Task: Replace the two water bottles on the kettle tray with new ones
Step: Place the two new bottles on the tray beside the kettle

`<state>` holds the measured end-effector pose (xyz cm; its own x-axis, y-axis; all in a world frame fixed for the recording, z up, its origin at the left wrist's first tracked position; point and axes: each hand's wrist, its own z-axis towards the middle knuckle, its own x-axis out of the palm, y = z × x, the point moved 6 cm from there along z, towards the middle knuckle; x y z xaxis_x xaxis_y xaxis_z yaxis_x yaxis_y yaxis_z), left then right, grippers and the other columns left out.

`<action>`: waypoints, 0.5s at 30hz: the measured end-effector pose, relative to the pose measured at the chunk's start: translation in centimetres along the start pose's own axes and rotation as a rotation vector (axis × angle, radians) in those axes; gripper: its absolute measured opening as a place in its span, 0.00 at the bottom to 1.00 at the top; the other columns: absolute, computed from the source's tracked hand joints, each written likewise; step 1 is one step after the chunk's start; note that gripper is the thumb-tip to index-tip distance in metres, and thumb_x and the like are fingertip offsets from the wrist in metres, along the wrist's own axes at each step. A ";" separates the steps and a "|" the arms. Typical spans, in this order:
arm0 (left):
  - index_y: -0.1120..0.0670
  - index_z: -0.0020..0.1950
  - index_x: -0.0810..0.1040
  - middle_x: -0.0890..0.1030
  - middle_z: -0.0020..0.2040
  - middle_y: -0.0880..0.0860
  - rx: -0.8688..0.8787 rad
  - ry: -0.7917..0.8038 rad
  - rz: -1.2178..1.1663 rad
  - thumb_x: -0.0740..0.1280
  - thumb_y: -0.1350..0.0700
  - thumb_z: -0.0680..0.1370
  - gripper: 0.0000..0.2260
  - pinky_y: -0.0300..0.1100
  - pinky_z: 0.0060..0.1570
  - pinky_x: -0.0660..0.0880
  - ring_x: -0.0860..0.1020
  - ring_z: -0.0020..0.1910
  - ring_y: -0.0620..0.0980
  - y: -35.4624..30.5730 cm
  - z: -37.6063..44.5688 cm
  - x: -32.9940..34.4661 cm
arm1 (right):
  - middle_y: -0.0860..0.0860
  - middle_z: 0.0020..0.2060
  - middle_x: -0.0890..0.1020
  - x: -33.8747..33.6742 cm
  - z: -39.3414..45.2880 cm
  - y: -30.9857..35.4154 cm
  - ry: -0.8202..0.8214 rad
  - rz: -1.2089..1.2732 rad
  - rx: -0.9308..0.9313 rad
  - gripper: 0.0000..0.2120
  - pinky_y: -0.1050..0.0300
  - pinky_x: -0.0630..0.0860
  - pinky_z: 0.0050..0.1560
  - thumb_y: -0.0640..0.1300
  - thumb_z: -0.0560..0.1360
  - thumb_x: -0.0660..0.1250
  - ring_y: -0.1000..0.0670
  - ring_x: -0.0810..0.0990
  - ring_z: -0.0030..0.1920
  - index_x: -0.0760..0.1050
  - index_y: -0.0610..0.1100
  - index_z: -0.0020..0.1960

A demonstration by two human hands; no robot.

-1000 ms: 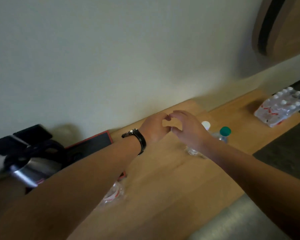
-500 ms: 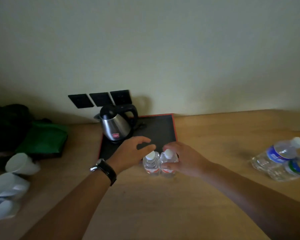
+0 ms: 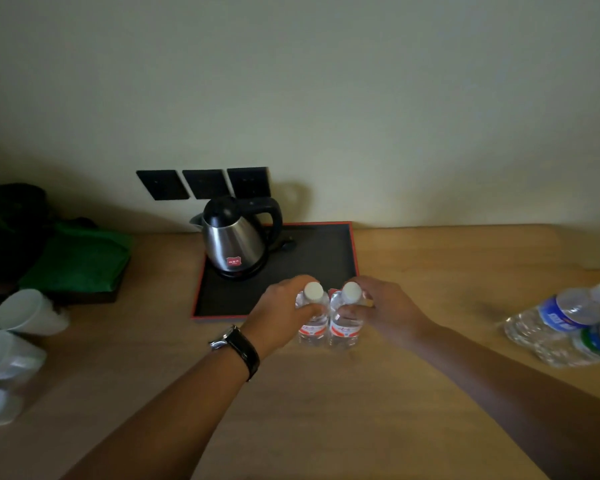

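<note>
The left hand (image 3: 279,315) wraps the left bottle (image 3: 312,318); the right hand (image 3: 387,311) wraps the right bottle (image 3: 347,320). The upright bottles touch side by side at the tray's (image 3: 326,251) front right corner. The kettle (image 3: 234,239) stands at its back left, with bare tray between.

The wooden table (image 3: 326,427) carries a kettle tray (image 3: 355,258), lying bottles (image 3: 561,323), and cups (image 3: 28,313).
</note>
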<state>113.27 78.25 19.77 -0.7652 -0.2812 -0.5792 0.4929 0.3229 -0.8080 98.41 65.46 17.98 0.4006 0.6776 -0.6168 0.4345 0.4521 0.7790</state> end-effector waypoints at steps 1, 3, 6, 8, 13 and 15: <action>0.46 0.55 0.79 0.83 0.51 0.47 0.005 0.007 0.000 0.75 0.55 0.73 0.13 0.51 0.54 0.79 0.81 0.52 0.47 -0.4 0.5 -0.4 | 0.57 0.37 0.82 -0.6 0.4 0.3 -0.005 -0.010 -0.006 0.12 0.70 0.68 0.35 0.51 0.68 0.78 0.63 0.77 0.37 0.78 0.53 0.47; 0.45 0.55 0.79 0.83 0.50 0.46 0.032 0.003 -0.004 0.74 0.54 0.74 0.11 0.49 0.53 0.79 0.81 0.51 0.46 -1.5 2.0 -1.5 | 0.59 0.36 0.82 -2.2 1.6 1.4 -0.024 -0.042 -0.029 0.11 0.72 0.68 0.34 0.52 0.68 0.78 0.65 0.77 0.38 0.77 0.56 0.46; 0.40 0.51 0.77 0.82 0.46 0.41 0.068 -0.027 0.002 0.74 0.51 0.74 0.10 0.40 0.47 0.76 0.79 0.48 0.38 -3.1 5.0 -3.6 | 0.63 0.33 0.77 -5.3 4.3 3.7 -0.059 -0.093 -0.108 0.11 0.76 0.67 0.36 0.52 0.69 0.77 0.73 0.74 0.38 0.75 0.57 0.45; 0.36 0.47 0.77 0.80 0.45 0.39 0.082 -0.047 -0.003 0.74 0.50 0.74 0.10 0.37 0.43 0.74 0.78 0.47 0.35 -4.1 7.3 -4.8 | 0.63 0.34 0.76 -6.9 6.4 4.7 -0.073 -0.107 -0.125 0.11 0.73 0.67 0.34 0.53 0.71 0.77 0.72 0.74 0.37 0.75 0.55 0.46; 0.51 0.57 0.79 0.82 0.51 0.51 0.087 -0.084 0.031 0.73 0.53 0.76 0.11 0.42 0.47 0.76 0.79 0.51 0.50 -4.7 13.6 -5.6 | 0.62 0.41 0.79 -8.8 12.4 4.0 -0.108 -0.046 -0.083 0.12 0.67 0.67 0.37 0.52 0.71 0.76 0.64 0.76 0.41 0.75 0.53 0.50; 0.54 0.58 0.79 0.82 0.53 0.54 0.054 -0.077 0.024 0.73 0.55 0.76 0.12 0.45 0.50 0.77 0.79 0.53 0.53 -4.1 15.8 -5.3 | 0.57 0.44 0.80 -8.7 14.4 2.9 -0.109 -0.039 -0.059 0.14 0.63 0.70 0.40 0.50 0.71 0.76 0.56 0.78 0.45 0.76 0.49 0.53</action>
<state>121.81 64.17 24.39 -0.7198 -0.3430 -0.6035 0.5341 0.2818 -0.7971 107.84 52.56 23.98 0.4710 0.5936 -0.6525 0.4043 0.5121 0.7578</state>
